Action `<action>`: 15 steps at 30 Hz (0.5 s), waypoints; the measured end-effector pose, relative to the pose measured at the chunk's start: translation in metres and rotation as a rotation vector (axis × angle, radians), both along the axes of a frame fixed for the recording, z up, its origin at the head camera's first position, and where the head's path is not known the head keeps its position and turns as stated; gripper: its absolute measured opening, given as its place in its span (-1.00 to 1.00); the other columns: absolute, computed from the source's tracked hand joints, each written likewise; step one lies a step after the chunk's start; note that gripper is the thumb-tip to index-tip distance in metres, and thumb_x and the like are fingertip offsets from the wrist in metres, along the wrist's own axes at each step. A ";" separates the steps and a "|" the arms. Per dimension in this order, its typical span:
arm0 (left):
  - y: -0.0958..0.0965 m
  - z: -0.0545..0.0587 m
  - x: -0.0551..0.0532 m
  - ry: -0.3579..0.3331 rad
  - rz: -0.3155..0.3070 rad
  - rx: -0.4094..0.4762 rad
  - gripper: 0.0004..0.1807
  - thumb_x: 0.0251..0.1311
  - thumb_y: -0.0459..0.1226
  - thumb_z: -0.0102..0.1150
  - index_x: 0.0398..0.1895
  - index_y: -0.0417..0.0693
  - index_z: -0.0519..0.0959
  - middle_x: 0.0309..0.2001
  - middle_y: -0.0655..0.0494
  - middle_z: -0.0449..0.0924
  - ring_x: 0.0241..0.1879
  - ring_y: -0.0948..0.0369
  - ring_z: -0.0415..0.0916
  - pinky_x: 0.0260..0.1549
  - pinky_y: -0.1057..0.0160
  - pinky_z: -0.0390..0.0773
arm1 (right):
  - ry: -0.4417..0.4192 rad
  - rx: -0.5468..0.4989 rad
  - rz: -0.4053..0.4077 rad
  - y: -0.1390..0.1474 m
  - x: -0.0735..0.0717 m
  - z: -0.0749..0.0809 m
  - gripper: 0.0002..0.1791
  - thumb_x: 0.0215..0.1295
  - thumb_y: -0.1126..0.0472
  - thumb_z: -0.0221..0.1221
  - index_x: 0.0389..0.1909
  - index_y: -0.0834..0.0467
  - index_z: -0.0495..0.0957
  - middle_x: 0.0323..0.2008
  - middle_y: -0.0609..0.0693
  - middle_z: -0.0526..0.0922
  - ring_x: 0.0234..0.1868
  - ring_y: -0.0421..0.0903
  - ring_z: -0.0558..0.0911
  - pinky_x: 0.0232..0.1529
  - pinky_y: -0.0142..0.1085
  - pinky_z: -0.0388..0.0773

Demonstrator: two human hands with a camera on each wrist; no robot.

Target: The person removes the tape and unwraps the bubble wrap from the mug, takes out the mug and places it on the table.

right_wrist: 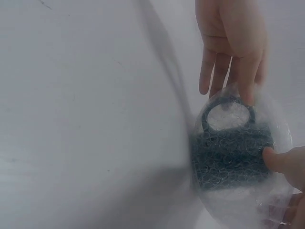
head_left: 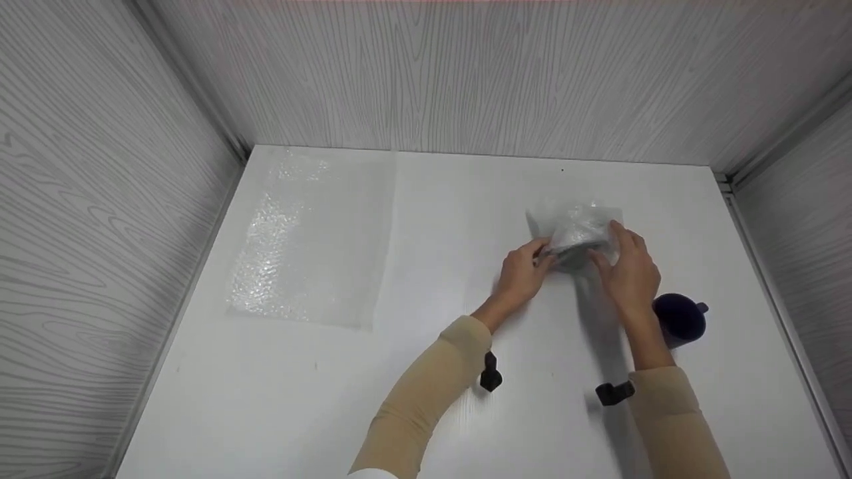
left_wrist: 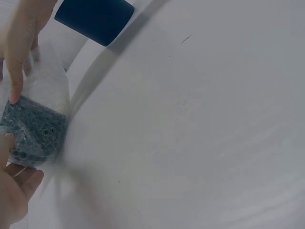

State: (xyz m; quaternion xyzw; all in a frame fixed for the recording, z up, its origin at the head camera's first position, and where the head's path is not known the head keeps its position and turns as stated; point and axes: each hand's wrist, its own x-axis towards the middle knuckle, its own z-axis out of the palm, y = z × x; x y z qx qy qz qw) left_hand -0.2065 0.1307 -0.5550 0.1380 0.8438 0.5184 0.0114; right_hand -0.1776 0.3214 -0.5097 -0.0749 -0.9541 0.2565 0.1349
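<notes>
A dark blue-green mug [right_wrist: 231, 164] is wrapped in clear bubble wrap [head_left: 580, 226]. Its ring handle [right_wrist: 206, 119] shows through the film in the right wrist view. My left hand [head_left: 521, 273] grips the bundle at the handle side, thumb against the film. On the opposite side, my right hand [head_left: 629, 273] holds it with the thumb in front and the other fingers behind, partly hidden by the plastic. Loose film puffs out around the mug beside my right hand.
Close to my right wrist stands a second dark blue mug [head_left: 679, 319]. A flat sheet of bubble wrap [head_left: 313, 239] lies on the left of the white table [head_left: 439, 266]. Wood-grain panels [head_left: 426, 80] enclose the table's back and sides.
</notes>
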 end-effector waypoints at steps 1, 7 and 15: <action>-0.001 0.000 0.000 0.001 -0.002 0.002 -0.63 0.53 -0.21 0.19 0.31 -0.06 0.62 0.24 0.02 0.73 0.24 0.15 0.70 0.15 0.38 0.67 | 0.002 0.001 0.001 -0.001 0.000 0.000 -0.24 0.38 0.10 0.40 0.54 0.11 0.37 0.42 0.38 0.49 0.22 0.45 0.62 0.08 0.32 0.59; -0.012 0.001 0.002 -0.011 -0.007 -0.003 -0.63 0.53 -0.22 0.18 0.32 -0.05 0.61 0.28 0.02 0.71 0.27 0.14 0.68 0.17 0.39 0.66 | 0.009 0.014 0.008 -0.008 0.002 -0.003 -0.23 0.36 0.06 0.42 0.53 0.08 0.39 0.41 0.35 0.51 0.16 0.45 0.65 0.03 0.33 0.61; -0.026 0.002 0.006 -0.015 -0.018 0.015 -0.63 0.52 -0.23 0.19 0.31 -0.08 0.62 0.26 -0.01 0.72 0.27 0.12 0.69 0.17 0.39 0.66 | 0.023 0.022 0.023 -0.018 0.004 -0.004 -0.24 0.34 0.03 0.43 0.51 0.08 0.42 0.37 0.36 0.55 0.14 0.45 0.67 0.02 0.32 0.62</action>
